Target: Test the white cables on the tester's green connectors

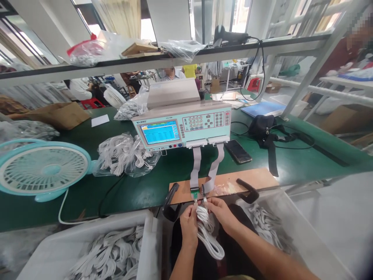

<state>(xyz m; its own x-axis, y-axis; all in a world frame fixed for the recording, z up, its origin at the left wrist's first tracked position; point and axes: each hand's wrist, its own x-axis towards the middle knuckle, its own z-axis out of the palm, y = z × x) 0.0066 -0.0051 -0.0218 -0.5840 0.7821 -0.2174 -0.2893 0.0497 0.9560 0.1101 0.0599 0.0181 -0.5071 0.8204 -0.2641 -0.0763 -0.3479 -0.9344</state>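
**Both hands on a coiled white cable at the board's front edge**

Left hand [189, 225] clenched on the upper part of a coiled white cable [207, 233], fingers wrapped round the bundle just below the wooden board [250, 179]. Right hand [222, 213] pinching the cable's top end, fingertips right at the two small connectors [199, 191] on the board's near edge. Whether the plugs are seated in the connectors: cannot tell. Loose loop of the cable hanging down between the forearms, below the board and off the bench.

Two flat grey ribbon cables [196, 165] running up from the connectors on the board to the front of a pale green test machine [182, 126], directly behind the board, screen lit blue. Black clamp handles [247, 189] at both ends of the board, holding it to the green bench [140, 190].

Right of the board and a little behind it, a dark phone [238, 151] lying flat; further right, a black pouch with strap [264, 126]. Left of the board and behind, clear bags of white cables [125, 153] beside the machine; far left, a turquoise desk fan [40, 167] with its cord trailing over the bench edge.

Below the board on the left, a white bin [147, 233] full of coiled white cables; below on the right, a clear bin [294, 217] with a few more coils inside. Above everything, a shelf [163, 60] carrying bags and a handheld scanner. Other people at work well behind the machine.
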